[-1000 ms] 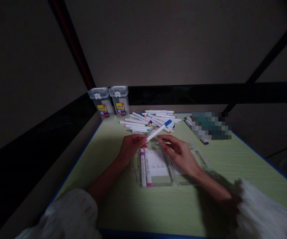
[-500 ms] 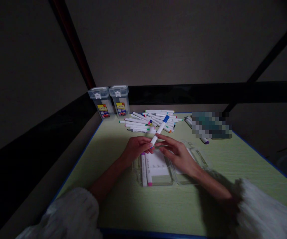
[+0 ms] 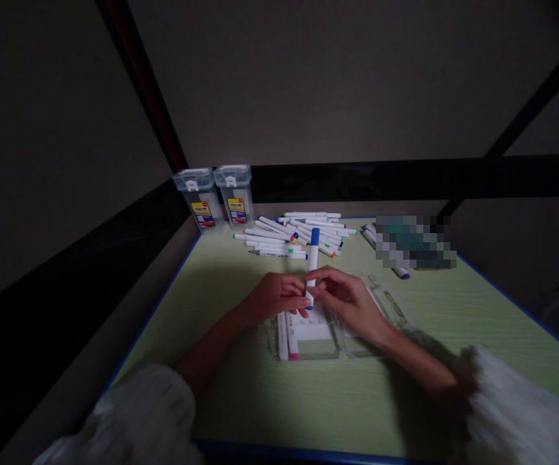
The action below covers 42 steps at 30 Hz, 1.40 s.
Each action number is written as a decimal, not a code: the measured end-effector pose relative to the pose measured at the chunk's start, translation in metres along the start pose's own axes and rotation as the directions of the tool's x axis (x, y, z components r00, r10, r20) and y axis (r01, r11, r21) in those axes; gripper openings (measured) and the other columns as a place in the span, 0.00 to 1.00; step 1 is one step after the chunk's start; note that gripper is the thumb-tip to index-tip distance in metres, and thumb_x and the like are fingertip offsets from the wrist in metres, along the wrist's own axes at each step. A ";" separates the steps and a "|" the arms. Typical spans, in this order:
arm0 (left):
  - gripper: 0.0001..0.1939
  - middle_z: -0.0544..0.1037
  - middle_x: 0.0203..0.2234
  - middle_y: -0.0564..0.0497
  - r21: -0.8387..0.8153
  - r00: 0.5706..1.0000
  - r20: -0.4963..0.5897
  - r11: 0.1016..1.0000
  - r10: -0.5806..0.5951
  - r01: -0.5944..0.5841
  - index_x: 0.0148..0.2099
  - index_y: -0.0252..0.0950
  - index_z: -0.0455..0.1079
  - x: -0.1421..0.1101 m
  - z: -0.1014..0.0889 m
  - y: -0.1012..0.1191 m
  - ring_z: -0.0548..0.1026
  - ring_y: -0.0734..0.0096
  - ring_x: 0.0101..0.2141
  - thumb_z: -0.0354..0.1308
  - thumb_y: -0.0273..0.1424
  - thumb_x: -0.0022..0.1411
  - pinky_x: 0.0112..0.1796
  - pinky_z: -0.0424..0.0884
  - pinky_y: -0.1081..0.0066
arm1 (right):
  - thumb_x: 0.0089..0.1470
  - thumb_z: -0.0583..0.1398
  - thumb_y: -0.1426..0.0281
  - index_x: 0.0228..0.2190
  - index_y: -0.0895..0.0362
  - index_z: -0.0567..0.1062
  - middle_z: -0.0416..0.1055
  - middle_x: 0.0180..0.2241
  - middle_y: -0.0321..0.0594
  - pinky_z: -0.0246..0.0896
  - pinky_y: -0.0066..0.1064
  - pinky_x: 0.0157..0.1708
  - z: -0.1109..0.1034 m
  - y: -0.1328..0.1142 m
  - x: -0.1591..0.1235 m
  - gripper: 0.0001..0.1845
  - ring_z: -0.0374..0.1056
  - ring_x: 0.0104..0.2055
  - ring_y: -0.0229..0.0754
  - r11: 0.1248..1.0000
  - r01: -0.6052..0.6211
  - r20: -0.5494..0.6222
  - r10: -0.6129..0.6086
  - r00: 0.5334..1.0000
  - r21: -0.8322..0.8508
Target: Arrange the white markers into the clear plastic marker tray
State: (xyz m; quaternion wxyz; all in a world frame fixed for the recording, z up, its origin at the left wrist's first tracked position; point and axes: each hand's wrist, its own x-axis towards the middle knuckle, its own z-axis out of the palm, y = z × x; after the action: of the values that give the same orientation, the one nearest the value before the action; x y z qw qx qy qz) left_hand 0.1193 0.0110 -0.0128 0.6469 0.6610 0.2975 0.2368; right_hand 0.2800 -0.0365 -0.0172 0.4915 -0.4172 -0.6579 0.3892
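Both hands meet over an open clear plastic case point(image 3: 325, 349) on the green table point(image 3: 270, 400). My left hand point(image 3: 279, 298) and my right hand point(image 3: 345, 298) pinch the lower end of a white marker with a blue cap point(image 3: 313, 258), which stands nearly upright, cap away from me. Two white markers with pink ends point(image 3: 287, 336) lie side by side in the left part of the case. The case's lid point(image 3: 388, 307) lies open to the right, partly hidden by my right hand.
A loose pile of several white markers point(image 3: 294, 234) lies at the far middle of the table. Two closed clear marker boxes point(image 3: 219, 197) stand upright at the far left corner. A blurred patch point(image 3: 415, 242) and a purple-tipped marker point(image 3: 398, 271) lie far right.
The blue-capped marker has swung from slanting right to nearly upright and come nearer the case. My right hand has closed onto it beside my left hand.
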 end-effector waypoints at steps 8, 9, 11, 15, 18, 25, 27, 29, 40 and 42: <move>0.18 0.74 0.25 0.52 -0.097 0.965 -0.249 0.989 0.081 -0.108 0.37 0.31 0.65 0.004 -0.009 0.003 0.71 0.78 0.22 0.62 0.31 0.42 0.25 0.65 0.76 | 0.48 0.54 0.73 0.33 0.58 0.70 0.58 0.24 0.34 0.50 0.25 0.22 -0.003 -0.010 -0.005 0.08 0.55 0.25 0.34 0.990 -0.021 0.112 0.037 0.993 -0.141; 0.19 0.75 0.26 0.51 -0.117 0.961 -0.259 0.985 0.096 -0.130 0.39 0.31 0.64 0.004 -0.010 0.003 0.71 0.78 0.22 0.62 0.32 0.43 0.24 0.64 0.76 | 0.48 0.53 0.74 0.33 0.59 0.70 0.58 0.24 0.34 0.51 0.25 0.23 -0.003 -0.012 -0.006 0.08 0.56 0.26 0.34 0.985 -0.024 0.124 0.045 0.991 -0.170; 0.20 0.74 0.25 0.52 -0.139 0.950 -0.288 0.977 0.118 -0.163 0.40 0.31 0.62 0.004 -0.011 0.004 0.70 0.78 0.21 0.61 0.33 0.44 0.24 0.64 0.76 | 0.46 0.53 0.76 0.32 0.58 0.71 0.59 0.25 0.35 0.51 0.25 0.24 -0.002 -0.015 -0.008 0.09 0.56 0.27 0.34 0.975 -0.010 0.167 0.049 0.985 -0.223; 0.20 0.71 0.21 0.56 -0.108 0.921 -0.374 0.981 0.109 -0.160 0.40 0.32 0.61 0.005 -0.010 0.002 0.69 0.79 0.19 0.60 0.33 0.45 0.22 0.63 0.78 | 0.44 0.52 0.80 0.31 0.58 0.71 0.59 0.25 0.34 0.51 0.24 0.24 0.002 -0.022 -0.011 0.12 0.56 0.27 0.34 0.958 0.044 0.280 0.038 0.959 -0.282; 0.18 0.70 0.19 0.58 -0.096 0.906 -0.408 0.982 0.111 -0.163 0.37 0.33 0.61 0.005 -0.010 -0.001 0.68 0.81 0.19 0.61 0.32 0.44 0.21 0.63 0.79 | 0.43 0.52 0.81 0.32 0.58 0.71 0.60 0.26 0.35 0.52 0.24 0.25 0.005 -0.024 -0.012 0.13 0.57 0.27 0.34 0.950 0.079 0.326 0.025 0.945 -0.302; 0.14 0.70 0.18 0.58 -0.093 0.869 -0.484 0.981 0.102 -0.167 0.30 0.33 0.60 0.008 -0.015 -0.005 0.67 0.82 0.17 0.61 0.32 0.42 0.20 0.62 0.80 | 0.47 0.56 0.75 0.38 0.59 0.70 0.62 0.30 0.37 0.56 0.25 0.26 0.005 -0.020 -0.017 0.13 0.60 0.28 0.33 0.949 0.110 0.368 0.007 0.930 -0.295; 0.14 0.71 0.18 0.57 -0.098 0.869 -0.484 0.981 0.103 -0.170 0.29 0.33 0.61 0.008 -0.016 -0.006 0.66 0.82 0.17 0.61 0.32 0.43 0.20 0.62 0.80 | 0.46 0.58 0.72 0.39 0.58 0.69 0.64 0.33 0.38 0.57 0.26 0.28 0.004 -0.020 -0.019 0.15 0.60 0.29 0.34 0.930 0.167 0.412 -0.019 0.911 -0.327; 0.13 0.71 0.19 0.56 -0.099 0.874 -0.474 0.979 0.109 -0.176 0.30 0.33 0.61 0.008 -0.017 -0.007 0.66 0.82 0.18 0.61 0.33 0.43 0.21 0.62 0.79 | 0.48 0.58 0.69 0.41 0.58 0.68 0.64 0.36 0.40 0.58 0.27 0.31 0.004 -0.021 -0.021 0.16 0.61 0.32 0.36 0.885 0.240 0.440 -0.046 0.897 -0.398; 0.07 0.73 0.23 0.52 0.202 0.853 -0.478 0.972 0.209 -0.125 0.28 0.32 0.65 0.013 -0.016 -0.012 0.70 0.75 0.26 0.58 0.30 0.44 0.28 0.64 0.75 | 0.56 0.48 0.61 0.38 0.57 0.70 0.66 0.28 0.38 0.57 0.31 0.31 0.007 -0.021 -0.025 0.17 0.63 0.29 0.38 0.521 0.582 0.592 -0.170 0.788 -0.625; 0.06 0.73 0.24 0.51 0.336 0.840 -0.486 0.939 0.241 -0.075 0.29 0.32 0.67 0.013 -0.017 -0.012 0.70 0.73 0.27 0.57 0.29 0.45 0.29 0.64 0.74 | 0.56 0.48 0.61 0.37 0.57 0.70 0.66 0.27 0.38 0.57 0.31 0.30 0.008 -0.020 -0.026 0.17 0.62 0.29 0.38 0.506 0.590 0.596 -0.173 0.784 -0.629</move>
State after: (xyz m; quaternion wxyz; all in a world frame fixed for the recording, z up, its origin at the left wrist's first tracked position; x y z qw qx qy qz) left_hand 0.1160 0.0320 -0.0247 0.4108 0.6861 0.4375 0.4112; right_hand 0.2729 -0.0682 -0.0091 0.1601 -0.3232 -0.9324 0.0209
